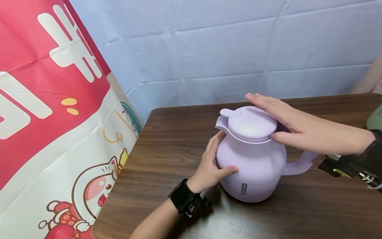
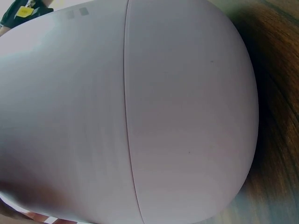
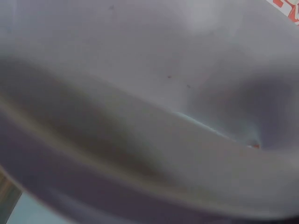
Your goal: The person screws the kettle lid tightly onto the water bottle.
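Observation:
A lilac thermos jug (image 1: 253, 166) stands upright on the wooden table, its spout to the left and its handle (image 1: 301, 164) to the right. My left hand (image 1: 210, 166) holds the rounded body from the left, thumb across the front and fingertips hidden behind. Along the right and rear edge of the round lid (image 1: 252, 124) lies my right hand (image 1: 289, 121); its fingers are straight and its thumb touches the lid's near right edge. The jug body (image 2: 187, 112) with a thin seam fills the left wrist view. Blurred lilac surfaces (image 3: 140, 126) fill the right wrist view.
The dark wood table (image 1: 173, 152) ends at a pale blue cloth backdrop (image 1: 209, 53). A red and white printed banner (image 1: 68, 132) hangs along the left. Part of a green object (image 1: 375, 119) shows at the right edge.

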`<state>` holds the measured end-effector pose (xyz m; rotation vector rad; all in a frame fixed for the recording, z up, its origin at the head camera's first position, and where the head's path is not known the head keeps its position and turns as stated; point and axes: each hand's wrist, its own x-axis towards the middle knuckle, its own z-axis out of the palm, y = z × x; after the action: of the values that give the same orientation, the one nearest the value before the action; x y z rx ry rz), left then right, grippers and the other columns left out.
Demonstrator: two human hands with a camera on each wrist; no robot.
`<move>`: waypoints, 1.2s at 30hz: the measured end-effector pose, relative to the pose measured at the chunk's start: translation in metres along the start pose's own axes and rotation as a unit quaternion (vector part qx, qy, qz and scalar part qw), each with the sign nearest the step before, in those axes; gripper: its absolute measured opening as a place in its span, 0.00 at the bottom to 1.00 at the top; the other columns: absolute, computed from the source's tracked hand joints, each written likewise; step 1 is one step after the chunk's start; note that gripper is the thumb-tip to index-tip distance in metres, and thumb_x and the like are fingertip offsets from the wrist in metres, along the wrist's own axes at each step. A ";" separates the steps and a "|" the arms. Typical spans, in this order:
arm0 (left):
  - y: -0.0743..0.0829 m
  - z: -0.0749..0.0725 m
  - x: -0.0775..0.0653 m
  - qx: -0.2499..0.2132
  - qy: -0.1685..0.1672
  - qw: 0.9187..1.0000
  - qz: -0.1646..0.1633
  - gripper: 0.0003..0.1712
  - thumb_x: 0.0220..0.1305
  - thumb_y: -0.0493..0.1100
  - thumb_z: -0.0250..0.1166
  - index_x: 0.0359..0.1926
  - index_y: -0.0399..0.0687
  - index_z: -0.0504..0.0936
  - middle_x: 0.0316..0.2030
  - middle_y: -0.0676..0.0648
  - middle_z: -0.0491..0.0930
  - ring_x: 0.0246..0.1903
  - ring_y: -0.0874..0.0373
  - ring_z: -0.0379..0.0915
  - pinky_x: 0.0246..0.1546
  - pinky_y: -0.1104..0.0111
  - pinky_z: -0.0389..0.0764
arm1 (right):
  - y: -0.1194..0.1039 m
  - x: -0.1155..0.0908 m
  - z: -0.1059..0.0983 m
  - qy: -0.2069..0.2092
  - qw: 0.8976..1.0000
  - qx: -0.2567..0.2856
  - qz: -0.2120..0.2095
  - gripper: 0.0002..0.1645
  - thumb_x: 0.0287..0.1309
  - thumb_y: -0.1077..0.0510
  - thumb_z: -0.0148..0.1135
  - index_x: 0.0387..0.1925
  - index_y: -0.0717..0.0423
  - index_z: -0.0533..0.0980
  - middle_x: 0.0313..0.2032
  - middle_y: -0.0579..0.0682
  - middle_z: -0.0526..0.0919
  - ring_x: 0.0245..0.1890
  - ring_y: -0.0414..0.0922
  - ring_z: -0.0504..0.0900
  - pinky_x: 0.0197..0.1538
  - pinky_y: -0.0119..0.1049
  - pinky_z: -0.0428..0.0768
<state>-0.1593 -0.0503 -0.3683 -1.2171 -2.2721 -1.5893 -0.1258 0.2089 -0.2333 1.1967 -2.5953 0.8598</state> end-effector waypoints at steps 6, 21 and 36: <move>0.000 0.000 0.000 0.006 0.001 1.000 0.000 0.58 0.51 0.78 0.54 0.74 0.56 0.47 0.70 0.52 0.51 0.64 0.56 0.56 0.57 0.60 0.68 | 0.001 0.001 0.003 0.017 1.000 0.023 -0.004 0.55 0.53 0.71 0.62 0.74 0.43 0.46 0.69 0.45 0.59 0.64 0.34 0.60 0.56 0.17 0.60; 0.002 0.001 0.000 0.008 0.003 1.000 -0.003 0.58 0.51 0.78 0.54 0.74 0.55 0.47 0.70 0.52 0.51 0.63 0.56 0.56 0.57 0.60 0.68 | 0.003 0.001 0.006 0.073 0.996 -0.040 0.033 0.42 0.49 0.57 0.73 0.65 0.40 0.65 0.55 0.41 0.65 0.51 0.36 0.63 0.46 0.27 0.64; 0.013 0.000 -0.011 -0.003 -0.010 1.000 0.004 0.58 0.51 0.78 0.54 0.74 0.56 0.47 0.70 0.52 0.51 0.63 0.56 0.57 0.57 0.60 0.68 | -0.011 -0.007 -0.003 -0.011 1.000 0.027 0.001 0.44 0.60 0.65 0.56 0.74 0.41 0.51 0.73 0.42 0.50 0.72 0.41 0.44 0.61 0.19 0.49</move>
<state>-0.1436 -0.0547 -0.3644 -1.2485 -2.2727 -1.5895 -0.1134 0.2095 -0.2292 1.2245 -2.6071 0.9277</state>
